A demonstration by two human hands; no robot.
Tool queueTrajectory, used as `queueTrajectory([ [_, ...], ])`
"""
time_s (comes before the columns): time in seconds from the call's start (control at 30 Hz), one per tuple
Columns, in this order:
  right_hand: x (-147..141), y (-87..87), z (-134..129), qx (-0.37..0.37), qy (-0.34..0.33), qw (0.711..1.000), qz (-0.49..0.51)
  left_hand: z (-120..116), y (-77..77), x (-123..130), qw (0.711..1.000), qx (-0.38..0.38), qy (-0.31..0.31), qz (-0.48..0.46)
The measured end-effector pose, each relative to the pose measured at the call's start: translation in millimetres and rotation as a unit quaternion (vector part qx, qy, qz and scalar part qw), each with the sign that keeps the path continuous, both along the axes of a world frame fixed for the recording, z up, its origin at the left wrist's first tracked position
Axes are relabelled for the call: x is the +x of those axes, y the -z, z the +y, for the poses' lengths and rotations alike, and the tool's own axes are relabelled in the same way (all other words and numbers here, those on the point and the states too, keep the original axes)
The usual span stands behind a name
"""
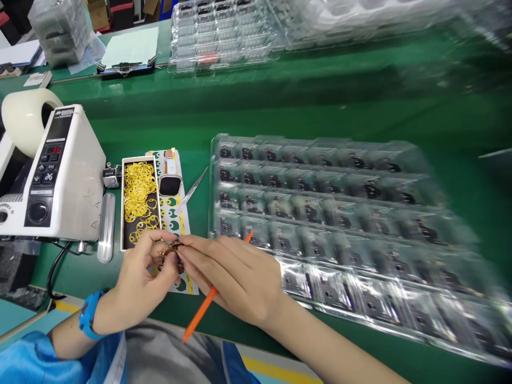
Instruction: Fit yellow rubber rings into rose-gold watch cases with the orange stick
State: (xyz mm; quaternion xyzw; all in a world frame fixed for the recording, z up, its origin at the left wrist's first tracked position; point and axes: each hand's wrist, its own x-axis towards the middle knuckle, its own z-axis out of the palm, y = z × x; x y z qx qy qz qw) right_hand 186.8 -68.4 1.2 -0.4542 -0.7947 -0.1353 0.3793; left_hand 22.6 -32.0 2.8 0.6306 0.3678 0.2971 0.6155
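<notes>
My left hand (138,282), a blue band at its wrist, pinches a small round brown-and-copper part (176,256), mostly covered by the fingers. My right hand (240,277) reaches in from the right with its fingertips against the same part. A slim orange pointed stick (204,312) runs slantwise under the right palm, held in that hand, and its other tip shows above the knuckles. Just beyond the left hand is a white box (122,213) of thin yellow rings (140,186). Beside the box lies a sheet with die-cut shapes (172,205), partly under my hands.
A clear compartment tray (320,141) with many dark parts fills the right side. At left stands a white tape dispenser (86,160) with a tape roll (24,120). Tweezers (194,186) and a smartwatch (169,184) lie near the sheet. A clipboard (130,48) and more trays (224,37) are behind.
</notes>
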Motion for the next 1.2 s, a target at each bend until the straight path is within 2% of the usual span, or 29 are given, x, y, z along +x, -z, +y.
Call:
queueTrajectory([
  [0.17, -5.2, 3.5, -0.9, 0.03, 0.037, 0.999, 0.011, -0.6, 3.0, 0.7, 0.999, 0.047, 0.004, 0.022],
  [0.37, -8.1, 4.1, -2.6, 0.06, 0.051, 0.997, -0.002, -1.0, 0.9, 1.2, 0.999, 0.04, 0.007, 0.0],
  [0.5, -11.3, 6.3, -1.1, 0.038, 0.057, 0.998, 0.015, 1.0, -0.2, 1.8, 1.0, -0.004, 0.001, -0.018],
  [0.63, -12.2, 5.0, -2.4, -0.035, 0.071, 0.992, 0.102, 5.2, -1.9, 5.0, 0.99, -0.12, -0.028, -0.067],
  [0.73, -6.8, -1.2, -6.2, -0.056, 0.031, 0.976, 0.21, 9.7, -3.5, 6.7, 0.975, -0.188, -0.043, -0.111],
  [0.8, -1.7, -6.1, -7.4, -0.079, 0.016, 0.96, 0.267, 12.3, -4.4, 6.1, 0.965, -0.224, -0.031, -0.13],
  [0.9, 3.4, -11.4, -5.1, -0.158, -0.014, 0.949, 0.274, 14.6, -5.7, 2.7, 0.958, -0.252, -0.007, -0.134],
  [0.97, 3.8, -12.1, -2.6, -0.201, -0.074, 0.943, 0.254, 15.3, -7.2, 0.0, 0.961, -0.247, 0.001, -0.121],
  [1.07, 1.5, -9.6, -1.4, -0.214, -0.14, 0.938, 0.232, 17.0, -10.2, -2.5, 0.973, -0.207, 0.01, -0.097],
  [1.2, -1.0, -5.2, -4.7, -0.197, -0.146, 0.95, 0.193, 20.1, -13.0, -2.2, 0.989, -0.127, 0.019, -0.077],
])
